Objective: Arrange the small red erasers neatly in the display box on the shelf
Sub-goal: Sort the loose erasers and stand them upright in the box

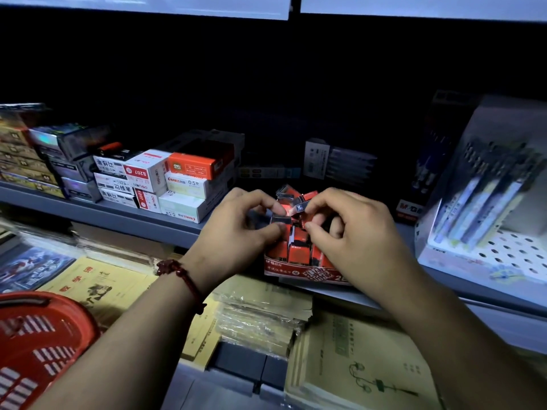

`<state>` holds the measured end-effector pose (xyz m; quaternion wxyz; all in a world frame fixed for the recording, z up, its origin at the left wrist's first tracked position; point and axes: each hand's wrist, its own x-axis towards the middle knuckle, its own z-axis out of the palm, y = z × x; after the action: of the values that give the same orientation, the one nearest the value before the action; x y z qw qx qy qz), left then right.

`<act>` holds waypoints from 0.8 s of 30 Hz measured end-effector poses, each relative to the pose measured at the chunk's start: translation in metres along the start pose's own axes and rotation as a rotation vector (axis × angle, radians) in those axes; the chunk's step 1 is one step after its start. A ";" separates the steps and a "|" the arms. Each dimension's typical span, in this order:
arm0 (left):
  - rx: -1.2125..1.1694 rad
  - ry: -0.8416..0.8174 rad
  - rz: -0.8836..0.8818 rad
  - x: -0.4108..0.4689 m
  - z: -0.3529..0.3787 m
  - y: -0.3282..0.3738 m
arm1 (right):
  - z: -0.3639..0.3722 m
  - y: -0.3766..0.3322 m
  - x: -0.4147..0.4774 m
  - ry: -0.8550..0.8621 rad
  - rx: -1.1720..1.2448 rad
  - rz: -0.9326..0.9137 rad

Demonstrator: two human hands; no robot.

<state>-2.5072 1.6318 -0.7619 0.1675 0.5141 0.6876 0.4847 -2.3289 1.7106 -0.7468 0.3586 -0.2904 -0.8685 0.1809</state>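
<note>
**Both hands pinching erasers over the display box**

Left hand [236, 229] pinches one small eraser [280, 219] above the display box [299, 269]. Right hand [352, 232] pinches another eraser [300, 209] beside it. More red erasers [296, 253] stand inside the box.

A grey metal shelf [124, 216] runs from nine o'clock toward three o'clock under a pale lit panel [142, 5] at twelve, its back lost in darkness, with stacked stationery boxes [165, 182] at ten, a pen display rack [488, 208] at three, and exercise books [364, 368] below at six.
</note>
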 end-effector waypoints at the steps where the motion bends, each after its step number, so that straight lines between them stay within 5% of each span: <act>1: -0.065 -0.002 -0.017 0.001 0.000 0.001 | 0.000 0.000 0.001 0.026 0.012 0.006; 7: -0.374 -0.052 -0.161 -0.003 -0.002 0.006 | 0.000 -0.004 0.002 0.015 -0.086 0.031; 16: -0.502 0.128 -0.017 0.001 -0.005 0.006 | 0.006 -0.015 0.009 -0.011 -0.331 0.059; 24: -0.454 -0.011 -0.104 -0.004 -0.013 0.005 | 0.006 -0.005 0.013 0.156 -0.031 0.185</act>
<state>-2.5118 1.6222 -0.7524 0.3073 0.4299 0.5855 0.6148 -2.3429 1.7138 -0.7417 0.4024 -0.3879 -0.8102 0.1766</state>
